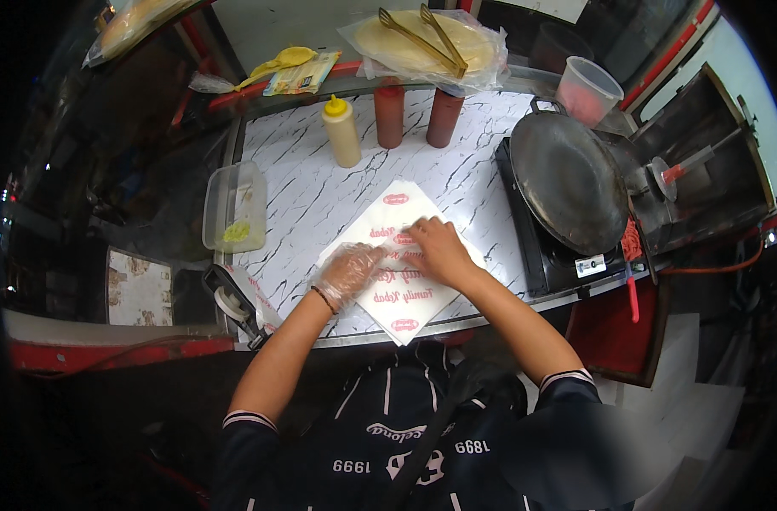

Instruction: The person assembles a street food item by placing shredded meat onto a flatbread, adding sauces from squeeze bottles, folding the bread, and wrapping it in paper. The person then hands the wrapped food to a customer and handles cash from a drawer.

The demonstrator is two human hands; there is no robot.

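White wrapping paper (405, 302) with red print lies as a diamond on the table in front of me, apparently several sheets thick. My left hand (351, 271), in a clear plastic glove, is at its left side, fingers bent onto the paper. My right hand (440, 250), bare, grips the paper's middle from the right with curled fingers. A smaller printed patch shows between the hands, like a fold; whether anything lies under it is hidden. Beyond the paper stand a cream squeeze bottle with a yellow cap (343, 136) and two red sauce bottles (389, 117).
At the right, a dark round pan (570, 183) sits on a black gas stove (537, 255). A clear tub (250, 204) with green shreds stands left. Tongs (444, 53) lie on bagged flatbreads (367, 38) at the back. A clear bucket (605, 78) is back right.
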